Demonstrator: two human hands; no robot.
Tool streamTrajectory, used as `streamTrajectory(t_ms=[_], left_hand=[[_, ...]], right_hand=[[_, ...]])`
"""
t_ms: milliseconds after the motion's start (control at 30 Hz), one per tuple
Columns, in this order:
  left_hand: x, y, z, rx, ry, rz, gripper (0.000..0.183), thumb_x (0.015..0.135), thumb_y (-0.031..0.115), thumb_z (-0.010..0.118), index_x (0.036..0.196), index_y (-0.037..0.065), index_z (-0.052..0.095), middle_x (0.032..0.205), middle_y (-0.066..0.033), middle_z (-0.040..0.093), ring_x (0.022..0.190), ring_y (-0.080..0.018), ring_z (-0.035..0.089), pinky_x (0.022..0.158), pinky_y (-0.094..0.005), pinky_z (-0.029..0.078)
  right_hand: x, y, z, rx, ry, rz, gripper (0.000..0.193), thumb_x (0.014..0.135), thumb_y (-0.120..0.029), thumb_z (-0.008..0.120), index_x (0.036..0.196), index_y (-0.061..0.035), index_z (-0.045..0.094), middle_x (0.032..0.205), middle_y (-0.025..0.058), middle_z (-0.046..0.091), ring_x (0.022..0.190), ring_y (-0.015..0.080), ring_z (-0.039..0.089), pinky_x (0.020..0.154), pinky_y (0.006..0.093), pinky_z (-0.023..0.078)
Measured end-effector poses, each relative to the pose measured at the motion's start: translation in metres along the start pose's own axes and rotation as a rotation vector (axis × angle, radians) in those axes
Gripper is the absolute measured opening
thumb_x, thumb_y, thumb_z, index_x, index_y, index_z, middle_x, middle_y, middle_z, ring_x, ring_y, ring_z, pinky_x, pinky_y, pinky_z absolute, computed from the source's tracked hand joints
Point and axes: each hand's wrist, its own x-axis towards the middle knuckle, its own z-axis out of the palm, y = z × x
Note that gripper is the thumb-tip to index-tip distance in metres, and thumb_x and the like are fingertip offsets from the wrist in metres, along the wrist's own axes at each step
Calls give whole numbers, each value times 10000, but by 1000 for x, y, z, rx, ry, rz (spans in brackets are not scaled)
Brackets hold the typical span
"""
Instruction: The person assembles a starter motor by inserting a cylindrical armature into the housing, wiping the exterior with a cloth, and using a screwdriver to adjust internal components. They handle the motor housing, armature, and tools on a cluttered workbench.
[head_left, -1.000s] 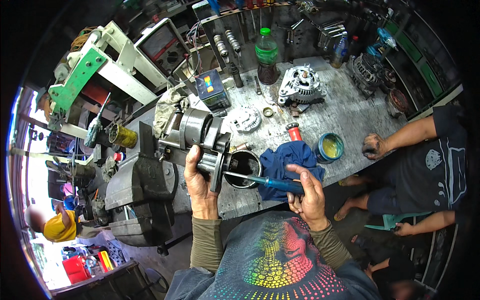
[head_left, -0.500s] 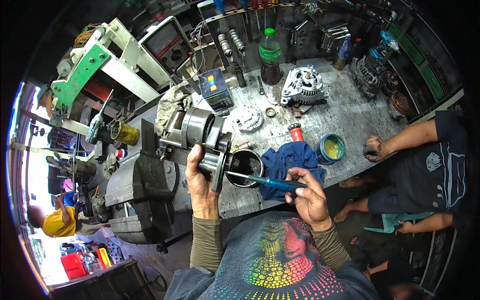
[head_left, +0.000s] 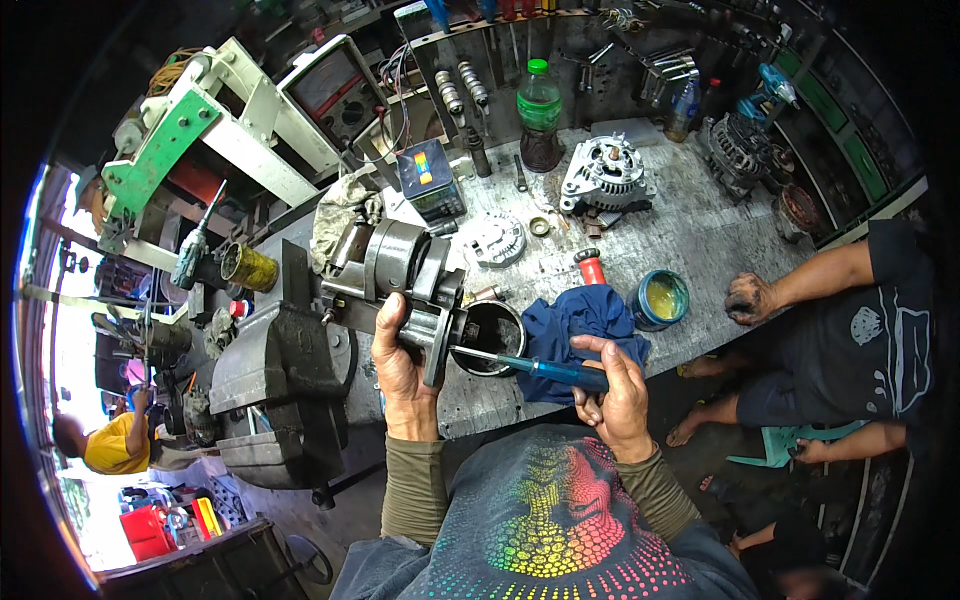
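Observation:
My left hand (head_left: 405, 378) grips the flanged end of a dark metal starter motor (head_left: 393, 252), its thumb up along the housing. The motor slants up and to the left, above the vise. In my right hand (head_left: 622, 402) is a screwdriver (head_left: 556, 371) with a blue handle, held between thumb and fingers. Its shaft points left, and the tip meets the flange's right side; the exact contact is too small to tell. Just beyond the shaft stands an open round metal can (head_left: 523, 338), dark inside. A crumpled blue cloth (head_left: 583, 322) lies right of the can.
A big bench vise (head_left: 275, 370) stands at left. On the bench are a grease tub (head_left: 660, 299), a red-handled tool (head_left: 590, 268), an alternator (head_left: 608, 172), a round metal cover (head_left: 492, 240), a bottle (head_left: 540, 110) and a battery (head_left: 428, 180). A co-worker's hand (head_left: 750, 297) rests at the right edge.
The fingers of my right hand have shifted on the screwdriver handle, with the index finger more raised. The starter motor has barely moved. A person in yellow at far left has raised an arm.

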Motion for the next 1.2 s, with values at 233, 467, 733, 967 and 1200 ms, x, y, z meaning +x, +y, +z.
streamTrajectory(t_ms=[233,467,733,967,1200], left_hand=[[-1,0,8,0,12,18,289,976,233,740,1154,7,707,1077,-113,777,933,-223,770,876,-382,651],[4,-2,-6,14,-27,4,501,998,300,707,1366,-29,621,1246,-178,742,1068,-299,757,991,-454,618],[6,-4,-10,-3,-4,-2,492,995,288,709,1357,-34,625,1248,-180,740,1075,-305,755,989,-455,620],[2,-3,-11,-12,-50,43,221,1000,224,724,1159,71,729,1077,-45,756,917,-189,730,896,-368,598],[7,-4,-13,57,-59,7,449,1011,314,692,1306,-23,660,1204,-146,754,1039,-274,751,969,-431,606]], right_hand=[[-2,0,3,-138,73,-117,509,1137,-361,450,1433,49,510,874,155,672,521,139,529,479,289,461],[-4,-1,-1,-32,88,-135,421,1108,-258,476,1388,47,551,871,157,677,684,169,625,637,326,532],[-3,-4,-1,-188,77,-6,421,1088,-231,525,1418,29,537,1068,157,651,702,157,614,573,296,514],[-2,2,2,-93,136,-29,437,1126,-306,441,1401,23,525,828,182,672,458,152,540,406,293,478],[-4,-2,-10,43,-131,-128,420,1038,-133,545,1421,36,520,1220,117,604,966,182,642,750,344,564]])
